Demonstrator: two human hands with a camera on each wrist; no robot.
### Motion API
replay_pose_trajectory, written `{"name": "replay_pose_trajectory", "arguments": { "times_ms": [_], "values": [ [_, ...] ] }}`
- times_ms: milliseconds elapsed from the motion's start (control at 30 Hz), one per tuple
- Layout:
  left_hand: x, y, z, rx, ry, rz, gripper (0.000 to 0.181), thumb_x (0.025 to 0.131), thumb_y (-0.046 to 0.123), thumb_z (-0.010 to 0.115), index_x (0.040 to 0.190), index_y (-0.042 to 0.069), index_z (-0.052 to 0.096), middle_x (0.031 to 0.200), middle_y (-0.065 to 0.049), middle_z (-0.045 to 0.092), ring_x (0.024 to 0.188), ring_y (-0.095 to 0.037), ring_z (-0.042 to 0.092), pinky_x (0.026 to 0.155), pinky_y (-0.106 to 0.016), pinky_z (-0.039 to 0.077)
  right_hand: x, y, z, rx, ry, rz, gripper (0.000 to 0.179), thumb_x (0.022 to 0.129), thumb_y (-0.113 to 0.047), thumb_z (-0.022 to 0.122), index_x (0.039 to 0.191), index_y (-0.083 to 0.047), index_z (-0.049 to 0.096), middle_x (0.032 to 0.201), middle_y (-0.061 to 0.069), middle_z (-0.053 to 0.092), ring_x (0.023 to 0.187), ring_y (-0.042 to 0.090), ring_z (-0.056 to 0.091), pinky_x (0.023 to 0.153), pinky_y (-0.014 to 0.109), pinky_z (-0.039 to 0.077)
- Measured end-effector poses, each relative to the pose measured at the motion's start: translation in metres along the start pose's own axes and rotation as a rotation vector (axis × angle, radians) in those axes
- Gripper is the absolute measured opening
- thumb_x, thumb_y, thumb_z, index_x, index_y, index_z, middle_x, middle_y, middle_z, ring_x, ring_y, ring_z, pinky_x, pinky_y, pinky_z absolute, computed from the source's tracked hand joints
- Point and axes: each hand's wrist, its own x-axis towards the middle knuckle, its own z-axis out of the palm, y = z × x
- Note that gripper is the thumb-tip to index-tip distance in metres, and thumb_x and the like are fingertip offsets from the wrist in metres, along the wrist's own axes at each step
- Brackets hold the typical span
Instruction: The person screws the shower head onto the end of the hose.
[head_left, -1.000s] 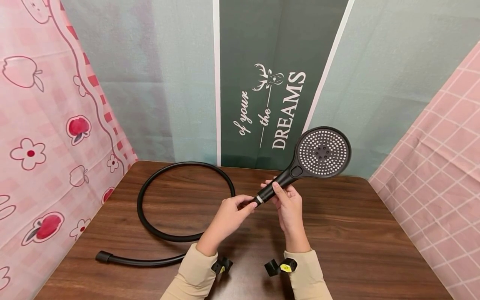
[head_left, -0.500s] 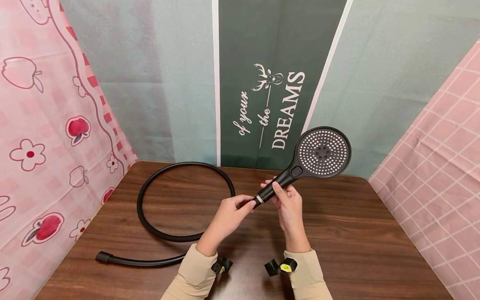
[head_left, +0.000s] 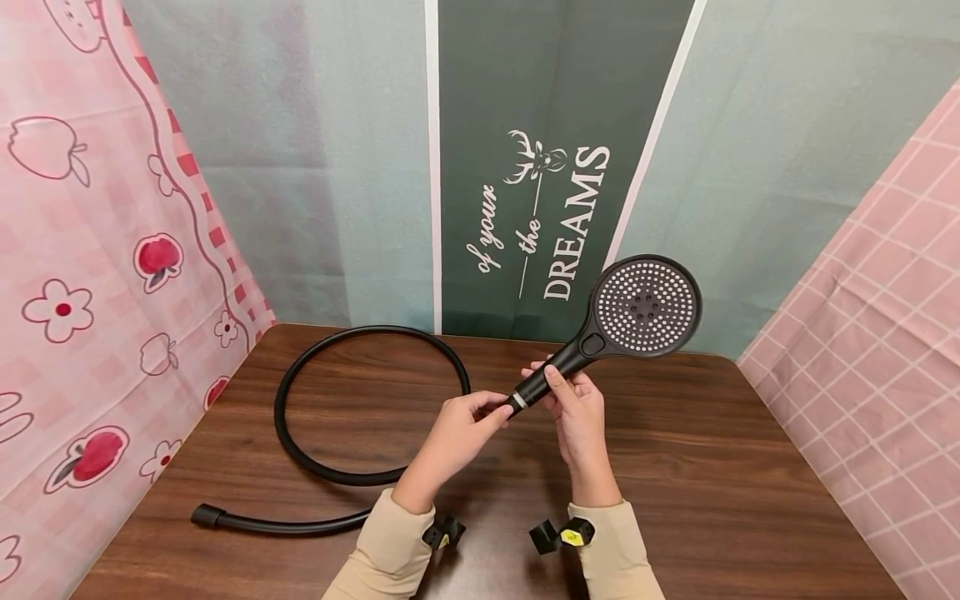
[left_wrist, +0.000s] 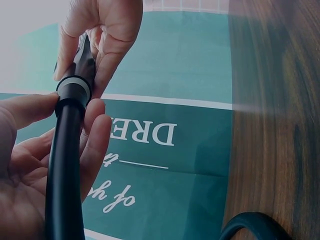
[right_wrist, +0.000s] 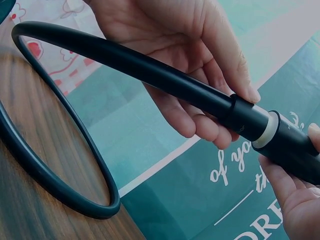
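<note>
A black shower head (head_left: 647,307) with a round face of white nozzles is held up over the table, tilted to the upper right. My right hand (head_left: 577,412) grips its handle, thumb on the front. At the handle's lower end my left hand (head_left: 461,429) pinches the connector (left_wrist: 72,92) of a black hose between thumb and fingers. A pale ring (right_wrist: 267,129) shows between connector and handle; the two are joined in line there. From the left hand the hose (head_left: 279,408) loops across the table, its free end fitting (head_left: 207,515) lying at the left front.
The brown wooden table (head_left: 712,500) has its back edge against a green and teal cloth (head_left: 360,167) with white lettering. Pink patterned cloth (head_left: 112,350) hangs on the left, pink checked cloth (head_left: 885,333) on the right. Small black cameras sit on both wrists.
Both hands and the shower head stay in place. The left thumb shifts very slightly on the connector, and the whole head view drops by a few pixels.
</note>
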Motion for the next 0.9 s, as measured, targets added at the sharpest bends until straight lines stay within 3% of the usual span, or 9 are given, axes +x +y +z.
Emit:
{"name": "replay_pose_trajectory", "arguments": {
  "times_ms": [600, 900],
  "values": [
    [0.0009, 0.0013, 0.0003, -0.006, 0.011, -0.002, 0.031, 0.098, 0.026, 0.064, 0.117, 0.002, 0.07, 0.098, -0.015, 0.075, 0.088, -0.023, 0.072, 0.072, -0.025, 0.054, 0.0006, 0.0005, 0.0002, 0.0, 0.0, -0.009, 0.01, 0.1, -0.01, 0.058, 0.109, -0.007, 0.06, 0.095, 0.001, 0.076, 0.091, 0.013, 0.075, 0.084, 0.028, 0.058],
    [0.0011, 0.0002, -0.0031, -0.004, -0.016, -0.02, 0.033, 0.1, 0.028, 0.06, 0.12, 0.003, 0.069, 0.099, -0.013, 0.076, 0.094, -0.028, 0.072, 0.076, -0.029, 0.056, 0.0015, 0.0012, -0.0007, -0.01, 0.003, 0.001, 0.01, 0.1, -0.011, 0.058, 0.109, -0.008, 0.061, 0.094, -0.001, 0.076, 0.091, 0.013, 0.075, 0.085, 0.028, 0.058]
  ]
}}
